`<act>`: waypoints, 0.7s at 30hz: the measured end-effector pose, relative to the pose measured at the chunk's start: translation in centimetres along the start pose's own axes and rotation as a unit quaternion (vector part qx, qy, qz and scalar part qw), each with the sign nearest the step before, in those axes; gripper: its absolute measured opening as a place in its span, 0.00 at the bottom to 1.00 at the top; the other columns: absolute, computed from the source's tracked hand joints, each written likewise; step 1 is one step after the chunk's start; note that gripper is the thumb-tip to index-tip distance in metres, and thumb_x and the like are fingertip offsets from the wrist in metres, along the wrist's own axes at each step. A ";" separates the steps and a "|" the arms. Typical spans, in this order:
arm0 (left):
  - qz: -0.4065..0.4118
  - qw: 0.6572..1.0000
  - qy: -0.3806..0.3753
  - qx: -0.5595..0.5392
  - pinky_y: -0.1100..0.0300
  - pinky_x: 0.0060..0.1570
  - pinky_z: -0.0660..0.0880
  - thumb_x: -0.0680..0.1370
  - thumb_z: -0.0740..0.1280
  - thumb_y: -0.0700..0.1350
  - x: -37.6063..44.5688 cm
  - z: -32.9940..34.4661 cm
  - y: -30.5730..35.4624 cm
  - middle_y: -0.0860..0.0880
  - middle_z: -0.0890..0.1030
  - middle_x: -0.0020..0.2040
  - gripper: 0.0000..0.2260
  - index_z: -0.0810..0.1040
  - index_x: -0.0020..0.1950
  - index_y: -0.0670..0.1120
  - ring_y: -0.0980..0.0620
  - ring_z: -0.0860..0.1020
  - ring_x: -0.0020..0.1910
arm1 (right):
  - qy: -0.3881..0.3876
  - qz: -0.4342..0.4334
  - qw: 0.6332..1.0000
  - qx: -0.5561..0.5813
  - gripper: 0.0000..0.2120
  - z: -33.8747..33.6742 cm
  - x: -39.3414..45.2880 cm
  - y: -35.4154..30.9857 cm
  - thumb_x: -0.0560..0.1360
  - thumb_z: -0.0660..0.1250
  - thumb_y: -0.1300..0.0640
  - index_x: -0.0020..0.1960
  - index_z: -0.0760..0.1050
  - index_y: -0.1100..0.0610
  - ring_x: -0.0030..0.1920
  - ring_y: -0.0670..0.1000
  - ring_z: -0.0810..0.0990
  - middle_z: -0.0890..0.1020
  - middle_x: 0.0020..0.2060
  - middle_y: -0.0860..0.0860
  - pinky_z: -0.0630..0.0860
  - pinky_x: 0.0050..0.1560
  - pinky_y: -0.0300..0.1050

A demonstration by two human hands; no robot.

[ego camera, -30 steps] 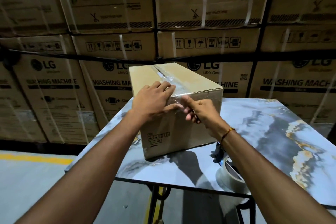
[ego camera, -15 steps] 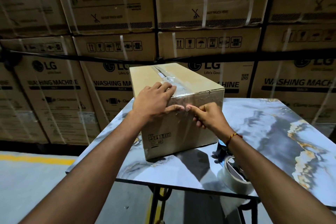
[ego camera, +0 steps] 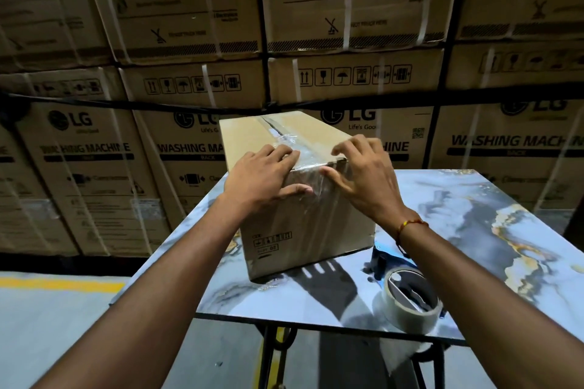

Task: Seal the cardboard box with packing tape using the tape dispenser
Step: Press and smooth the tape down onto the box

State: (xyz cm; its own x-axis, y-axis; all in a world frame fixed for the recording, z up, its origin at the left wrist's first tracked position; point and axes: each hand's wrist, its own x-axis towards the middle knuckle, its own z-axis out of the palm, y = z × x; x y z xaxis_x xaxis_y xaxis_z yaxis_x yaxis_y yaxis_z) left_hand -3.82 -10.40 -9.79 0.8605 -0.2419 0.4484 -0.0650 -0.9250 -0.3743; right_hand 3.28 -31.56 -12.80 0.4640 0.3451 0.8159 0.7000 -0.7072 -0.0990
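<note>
A brown cardboard box (ego camera: 303, 230) stands on a marble-patterned table (ego camera: 474, 230). Clear packing tape (ego camera: 301, 164) runs along its top seam and folds down over the near edge onto the front face. My left hand (ego camera: 265, 177) lies flat on the box's near top corner, thumb pressed against the tape on the front face. My right hand (ego camera: 363, 177) hovers with fingers spread over the right part of the same edge, thumb touching the tape. The tape dispenser (ego camera: 407, 294) with its roll lies on the table near the right front edge, under my right forearm.
Stacked washing-machine cartons (ego camera: 521, 148) wrapped in film form a wall right behind the table. The table's front edge (ego camera: 316, 322) is close to me, with its black metal legs below. A grey floor with a yellow line (ego camera: 60, 286) lies to the left.
My right hand has let go of the tape end on the front face, opened its fingers and risen to the box's top edge. My left hand stays put.
</note>
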 end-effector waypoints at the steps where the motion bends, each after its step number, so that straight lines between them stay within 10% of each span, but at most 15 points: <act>1: -0.001 1.000 0.002 -0.001 0.49 0.57 0.73 0.75 0.49 0.74 0.0 0.1 0.0 0.49 0.70 0.72 0.37 0.64 0.74 0.49 0.46 0.70 0.68 | -0.018 0.006 1.000 0.001 0.21 0.3 0.3 0.0 0.76 0.63 0.36 0.57 0.76 0.52 0.57 0.56 0.73 0.78 0.55 0.52 0.74 0.52 0.53; 8: 0.004 1.000 0.008 0.003 0.49 0.56 0.74 0.75 0.51 0.74 0.1 0.2 -0.2 0.49 0.71 0.72 0.38 0.65 0.74 0.49 0.46 0.71 0.67 | -0.053 0.001 0.998 -0.021 0.28 2.4 -0.1 -0.3 0.77 0.50 0.29 0.59 0.73 0.50 0.58 0.55 0.74 0.77 0.58 0.50 0.67 0.57 0.55; 21: 0.008 1.000 -0.025 0.011 0.48 0.58 0.73 0.64 0.57 0.78 -0.1 -0.5 -0.2 0.49 0.69 0.73 0.49 0.62 0.76 0.49 0.45 0.69 0.68 | -0.106 -0.072 0.990 -0.064 0.40 1.5 -1.0 0.9 0.66 0.74 0.35 0.71 0.65 0.51 0.70 0.58 0.68 0.71 0.68 0.53 0.62 0.70 0.57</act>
State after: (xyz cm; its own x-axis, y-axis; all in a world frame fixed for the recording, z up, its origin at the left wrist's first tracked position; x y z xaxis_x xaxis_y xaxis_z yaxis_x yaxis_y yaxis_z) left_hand -4.17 -10.38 -9.33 0.8840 -0.2417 0.4002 -0.0694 -0.9144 -0.3989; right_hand 4.23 -31.64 -14.57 0.4771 0.5612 0.6763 0.6993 -0.7086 0.0946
